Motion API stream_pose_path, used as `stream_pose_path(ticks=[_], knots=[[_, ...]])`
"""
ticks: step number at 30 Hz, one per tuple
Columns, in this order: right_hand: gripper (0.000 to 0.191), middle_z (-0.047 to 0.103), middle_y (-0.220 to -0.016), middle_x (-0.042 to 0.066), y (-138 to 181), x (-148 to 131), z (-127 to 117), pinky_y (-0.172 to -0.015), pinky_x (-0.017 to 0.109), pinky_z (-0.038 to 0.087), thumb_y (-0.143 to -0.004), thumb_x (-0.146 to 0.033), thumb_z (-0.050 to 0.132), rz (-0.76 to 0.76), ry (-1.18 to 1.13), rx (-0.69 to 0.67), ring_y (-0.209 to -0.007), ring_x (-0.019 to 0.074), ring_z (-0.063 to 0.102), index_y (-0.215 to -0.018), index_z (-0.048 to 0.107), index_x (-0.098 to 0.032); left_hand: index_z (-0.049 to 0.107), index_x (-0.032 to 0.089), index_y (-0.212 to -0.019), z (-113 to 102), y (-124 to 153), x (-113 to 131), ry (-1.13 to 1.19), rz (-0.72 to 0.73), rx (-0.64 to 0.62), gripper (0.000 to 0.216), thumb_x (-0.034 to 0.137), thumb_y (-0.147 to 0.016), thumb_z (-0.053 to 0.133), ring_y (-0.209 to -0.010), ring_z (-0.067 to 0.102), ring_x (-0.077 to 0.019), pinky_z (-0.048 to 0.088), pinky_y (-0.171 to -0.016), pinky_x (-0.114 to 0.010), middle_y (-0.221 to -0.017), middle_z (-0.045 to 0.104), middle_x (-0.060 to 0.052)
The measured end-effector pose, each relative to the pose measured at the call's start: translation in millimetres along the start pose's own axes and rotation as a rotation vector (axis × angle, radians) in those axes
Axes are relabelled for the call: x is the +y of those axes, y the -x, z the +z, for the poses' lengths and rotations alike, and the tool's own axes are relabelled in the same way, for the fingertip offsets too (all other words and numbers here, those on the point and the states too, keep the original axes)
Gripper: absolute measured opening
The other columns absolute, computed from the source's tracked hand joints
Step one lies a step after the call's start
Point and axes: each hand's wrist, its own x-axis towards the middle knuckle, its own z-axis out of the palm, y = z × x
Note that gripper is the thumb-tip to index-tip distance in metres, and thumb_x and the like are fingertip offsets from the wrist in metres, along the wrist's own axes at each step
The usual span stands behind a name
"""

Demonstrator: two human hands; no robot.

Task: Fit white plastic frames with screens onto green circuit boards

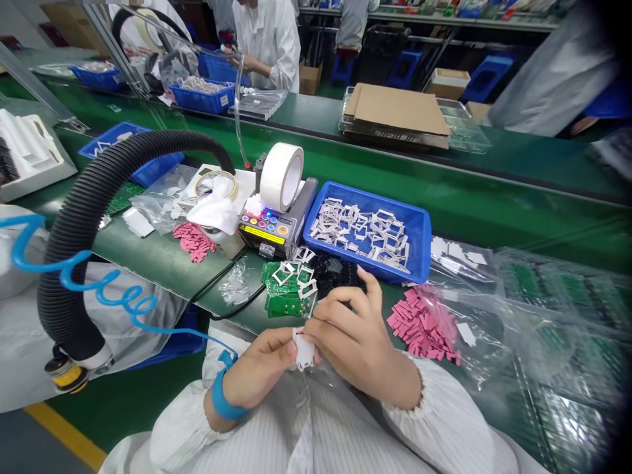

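A small flat white piece with notched edges (pixel 305 353) is held upright in front of my body. My left hand (pixel 261 368), with a blue wrist strap (pixel 224 395), pinches it between thumb and fingers from the left. My right hand (pixel 355 332) closes its thumb and index finger at the piece's upper right edge, other fingers bent above. A thin pink-red sliver shows at the top of the piece; my right fingertips partly hide it. Just beyond my hands lie green circuit boards (pixel 284 304), with several white frames (pixel 307 288) on top, and black parts (pixel 336 273).
A blue bin (pixel 419 260) holds white frames. Pink strips (pixel 424 322) lie at right, others (pixel 193 241) at left. A tape dispenser (pixel 276 234) carries a white roll (pixel 282 176). A black hose (pixel 64 263) and coiled blue cord (pixel 103 288) cross the left side. Bagged boards (pixel 567 329) lie right.
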Motion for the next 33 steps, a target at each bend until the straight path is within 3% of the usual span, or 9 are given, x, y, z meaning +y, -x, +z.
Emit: stream_pose_path(ticks=[7,10,12,15,18,24,27,30,33], knots=[[0.016,0.061,-0.075,-0.001,3.4,4.3,11.8,-0.101,0.049,0.027,-0.09,-0.024,0.052,0.135,-0.291,-0.04,-0.082,0.0155,0.053,-0.077,0.062,-0.022,0.071,0.016,-0.082,-1.2,1.4,-0.1,0.001,-0.001,0.048,0.034,0.048,-0.077,0.062,-0.074,0.052,-0.0168,0.037,-0.072,-0.03,-0.076,0.062,-0.005],[0.017,0.06,-0.083,0.002,6.2,8.0,16.8,-0.083,0.035,0.045,-0.089,-0.035,0.055,0.361,-0.599,-0.139,-0.08,0.0142,0.056,-0.084,0.06,-0.02,0.071,0.015,-0.08,-3.9,3.1,2.3,-0.067,-0.015,0.061,0.034,0.048,-0.076,0.063,-0.076,0.051,-0.0171,0.036,-0.072,-0.03,-0.077,0.061,-0.005],[0.022,0.061,-0.087,0.003,7.4,9.8,17.7,-0.07,0.027,0.047,-0.089,-0.039,0.054,0.438,-0.747,-0.222,-0.079,0.013,0.057,-0.094,0.059,-0.018,0.071,0.014,-0.079,-5.9,3.9,4.0,-0.082,-0.036,0.042,0.035,0.049,-0.076,0.063,-0.074,0.049,-0.0167,0.035,-0.071,-0.029,-0.076,0.059,-0.005],[0.026,0.063,-0.085,0.003,7.4,12.0,14.6,-0.072,0.026,0.045,-0.092,-0.039,0.047,0.312,-0.787,-0.333,-0.078,0.0112,0.058,-0.093,0.063,-0.018,0.072,0.013,-0.076,-8.2,4.2,7.3,-0.066,-0.071,-0.045,0.042,0.054,-0.075,0.061,-0.07,0.047,-0.016,0.035,-0.069,-0.028,-0.071,0.056,-0.005],[0.031,0.065,-0.084,0.002,5.1,13.7,8.3,-0.079,0.03,0.04,-0.095,-0.038,0.043,0.151,-0.663,-0.411,-0.081,0.0114,0.058,-0.087,0.065,-0.019,0.072,0.012,-0.075,-10.2,4.1,10.6,-0.101,-0.116,-0.136,0.045,0.055,-0.075,0.06,-0.065,0.045,-0.0144,0.034,-0.066,-0.028,-0.067,0.055,-0.005],[0.042,0.066,-0.099,0.005,-1.1,18.5,-1.8,-0.084,0.034,0.037,-0.093,-0.049,0.038,-0.01,-0.591,-0.409,-0.089,0.0136,0.057,-0.112,0.059,-0.018,0.069,0.011,-0.067,-11.8,4.3,5.2,0.13,-0.16,-0.154,0.041,0.051,-0.074,0.063,-0.057,0.05,-0.0142,0.038,-0.062,-0.028,-0.06,0.059,-0.006],[0.041,0.065,-0.093,0.004,-2.9,21.8,-4.0,-0.084,0.034,0.038,-0.093,-0.05,0.039,-0.081,-0.627,-0.426,-0.087,0.0137,0.055,-0.111,0.059,-0.019,0.071,0.009,-0.074,-10.0,4.3,6.6,0.171,-0.186,-0.157,0.043,0.051,-0.074,0.062,-0.056,0.054,-0.0157,0.042,-0.062,-0.03,-0.058,0.061,-0.007],[0.043,0.062,-0.086,0.004,-3.6,22.2,-4.9,-0.084,0.035,0.038,-0.09,-0.053,0.039,-0.042,-0.566,-0.409,-0.084,0.0156,0.052,-0.103,0.062,-0.018,0.069,0.015,-0.104,-10.0,7.9,18.0,-0.073,-0.065,-0.026,0.043,0.049,-0.08,0.056,-0.078,0.061,-0.021,0.045,-0.076,-0.035,-0.085,0.069,-0.01],[0.045,0.06,-0.084,0.004,-5.5,19.1,-4.5,-0.083,0.037,0.037,-0.089,-0.056,0.04,0.054,-0.469,-0.405,-0.082,0.0169,0.05,-0.097,0.061,-0.017,0.058,0.026,-0.124,-13.4,15.7,29.3,-0.679,0.275,0.12,0.042,0.037,-0.084,0.055,-0.108,0.053,-0.0258,0.033,-0.1,-0.043,-0.116,0.065,-0.01]])
